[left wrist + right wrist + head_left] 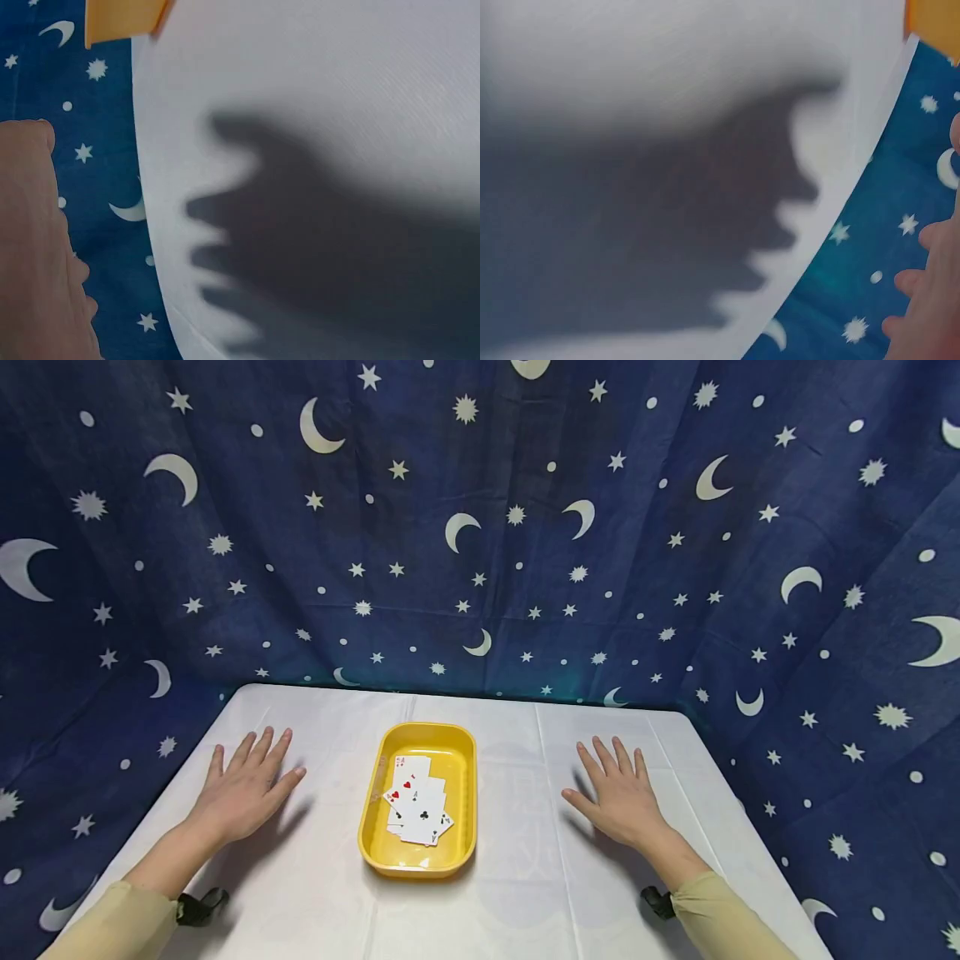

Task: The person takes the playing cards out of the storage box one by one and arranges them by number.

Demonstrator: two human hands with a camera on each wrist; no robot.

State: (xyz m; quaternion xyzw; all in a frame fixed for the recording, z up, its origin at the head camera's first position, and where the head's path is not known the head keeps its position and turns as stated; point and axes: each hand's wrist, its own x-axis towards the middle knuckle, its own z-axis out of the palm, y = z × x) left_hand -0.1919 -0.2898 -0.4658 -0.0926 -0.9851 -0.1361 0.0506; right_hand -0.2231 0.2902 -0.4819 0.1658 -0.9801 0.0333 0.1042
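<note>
Sleeves and wrists: 2 pale sleeves [123, 922] reach in from the near corners, each with a black wrist piece [201, 907] at its cuff.
Left hand: left hand [242, 791] hovers palm down left of the tray, fingers spread, holding nothing; its detached shadow suggests it is off the desk.
Right hand: right hand [621, 793] mirrors it on the other side, fingers also spread and holding nothing.
Yellow tray: yellow tray [463, 810] sits on the desk between the 2 hands, well apart from both, probably there to be within reach of either.
Playing cards: playing cards [422, 810] overlap loosely inside, a club on top; the tray's wall likely keeps them gathered, and stands between them and each hand.
Desk: white-covered desk [517, 868], creased.
Backdrop: dark blue moon-and-star cloth [517, 452] rises behind and at both sides.
</note>
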